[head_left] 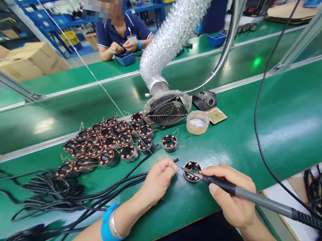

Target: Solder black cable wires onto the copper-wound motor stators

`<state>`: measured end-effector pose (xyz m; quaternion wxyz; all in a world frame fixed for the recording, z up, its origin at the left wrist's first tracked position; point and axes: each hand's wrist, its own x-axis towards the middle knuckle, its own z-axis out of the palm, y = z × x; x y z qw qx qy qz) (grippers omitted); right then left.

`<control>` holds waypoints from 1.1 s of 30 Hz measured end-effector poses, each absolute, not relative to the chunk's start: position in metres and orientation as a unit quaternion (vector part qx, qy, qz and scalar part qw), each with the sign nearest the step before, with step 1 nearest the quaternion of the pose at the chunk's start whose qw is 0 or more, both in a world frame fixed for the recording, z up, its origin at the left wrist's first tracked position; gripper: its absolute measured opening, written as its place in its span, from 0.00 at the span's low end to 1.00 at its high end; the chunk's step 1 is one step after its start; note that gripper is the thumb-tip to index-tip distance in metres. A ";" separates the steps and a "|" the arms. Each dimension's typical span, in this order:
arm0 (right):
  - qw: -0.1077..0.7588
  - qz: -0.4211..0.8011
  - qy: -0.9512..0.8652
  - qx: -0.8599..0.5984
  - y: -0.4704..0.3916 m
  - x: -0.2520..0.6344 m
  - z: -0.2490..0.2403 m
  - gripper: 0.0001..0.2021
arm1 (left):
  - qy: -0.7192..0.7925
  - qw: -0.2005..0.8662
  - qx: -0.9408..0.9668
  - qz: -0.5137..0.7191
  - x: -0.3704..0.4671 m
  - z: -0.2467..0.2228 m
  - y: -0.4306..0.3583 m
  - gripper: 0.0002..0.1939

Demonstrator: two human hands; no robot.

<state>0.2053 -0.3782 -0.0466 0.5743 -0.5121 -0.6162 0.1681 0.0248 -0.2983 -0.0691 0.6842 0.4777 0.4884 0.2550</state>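
Note:
My right hand (pixel 233 192) grips a soldering iron (pixel 262 199) like a pen. Its tip reaches over the near rim area of a motor stator (pixel 192 171) with copper windings, close to my left fingertips. My left hand (pixel 159 180) is closed in a pinch on a thin solder wire (pixel 144 146) that runs down from the upper left. Fine lead ends lie between the fingers and the stator; exact contact is too small to tell. Another stator (pixel 169 142) stands just behind. To the left, several more stators (pixel 108 157) are grouped upright on the green bench (pixel 230 148).
Black cables (pixel 52 197) lie coiled at the left, their ends near my left hand. A fume-extractor fan (pixel 168 111) with a silver duct (pixel 177 24), a round tub (pixel 197 122) and an iron holder (pixel 204 100) stand behind. A co-worker (pixel 122 34) sits across. The iron's cord (pixel 258 128) hangs right.

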 end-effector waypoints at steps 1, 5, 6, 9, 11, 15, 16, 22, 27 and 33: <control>0.572 0.171 -0.617 -0.513 -0.378 0.205 -0.047 0.08 | 0.489 0.682 0.482 0.253 0.025 -0.069 -0.298 0.13; 0.570 0.167 -0.621 -0.511 -0.377 0.204 -0.047 0.08 | 0.487 0.676 0.494 0.248 0.024 -0.071 -0.298 0.14; 0.570 0.165 -0.623 -0.509 -0.377 0.204 -0.046 0.08 | 0.486 0.674 0.497 0.248 0.023 -0.071 -0.297 0.14; 0.567 0.161 -0.632 -0.503 -0.377 0.203 -0.044 0.08 | 0.483 0.670 0.507 0.248 0.023 -0.073 -0.297 0.12; 0.562 0.159 -0.640 -0.499 -0.377 0.202 -0.043 0.09 | 0.481 0.667 0.512 0.248 0.023 -0.074 -0.297 0.11; 0.555 0.140 -0.665 -0.480 -0.379 0.198 -0.043 0.11 | 0.478 0.663 0.521 0.246 0.022 -0.074 -0.297 0.10; 0.554 0.131 -0.673 -0.472 -0.380 0.197 -0.043 0.12 | 0.478 0.661 0.523 0.245 0.022 -0.074 -0.297 0.10; 0.540 0.097 -0.697 -0.462 -0.381 0.194 -0.044 0.14 | 0.479 0.653 0.535 0.243 0.021 -0.075 -0.296 0.10; 0.557 0.096 -0.682 -0.464 -0.383 0.199 -0.036 0.14 | 0.474 0.645 0.549 0.241 0.021 -0.075 -0.296 0.09; 0.559 0.089 -0.678 -0.469 -0.383 0.202 -0.035 0.12 | 0.472 0.641 0.555 0.241 0.021 -0.076 -0.296 0.10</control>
